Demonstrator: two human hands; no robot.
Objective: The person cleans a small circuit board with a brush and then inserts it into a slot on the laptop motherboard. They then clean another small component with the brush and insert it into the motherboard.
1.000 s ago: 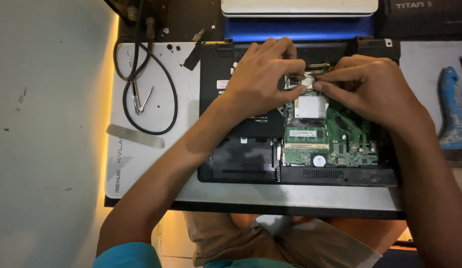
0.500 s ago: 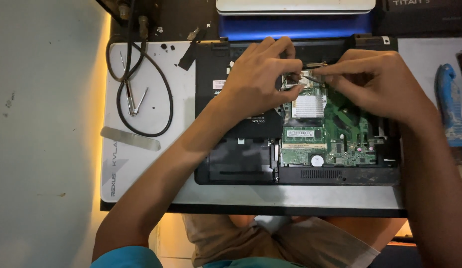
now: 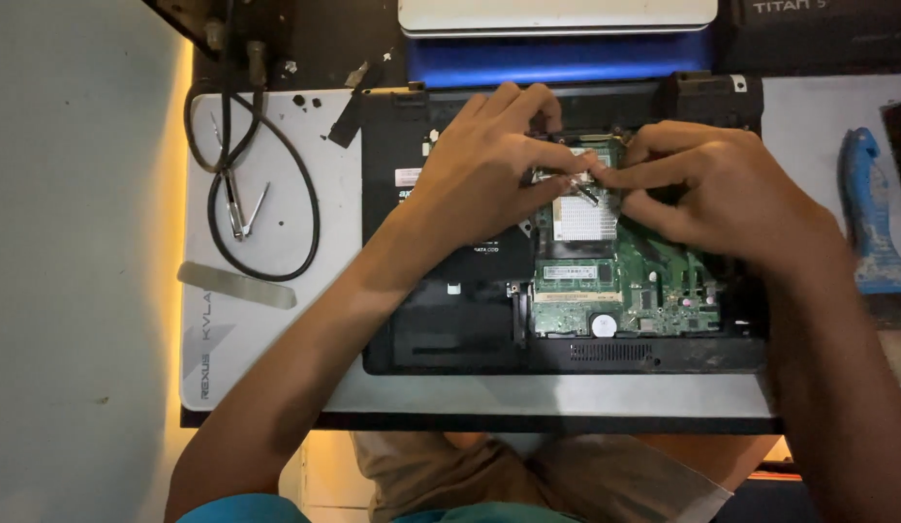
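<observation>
An opened black laptop (image 3: pixel 450 329) lies bottom-up on a grey mat, its green circuit board (image 3: pixel 654 281) exposed. My left hand (image 3: pixel 480 174) and my right hand (image 3: pixel 712 189) meet over the board's upper part. Their fingertips pinch a small silver metal piece (image 3: pixel 572 179) just above a pale square chip (image 3: pixel 583 218). A memory module (image 3: pixel 572 274) sits below the chip. What lies under my fingers is hidden.
A black cable loop (image 3: pixel 262 194) and metal tweezers (image 3: pixel 239 213) lie on the grey mat (image 3: pixel 276 358) at left, with a flat metal pry tool (image 3: pixel 235 285) below them. A blue-handled tool (image 3: pixel 872 213) rests at the right edge. Stacked devices (image 3: pixel 557 39) sit behind the laptop.
Both hands stay on the same spot of the board; my fingers have shifted slightly around the small metal piece. The view has drifted a little.
</observation>
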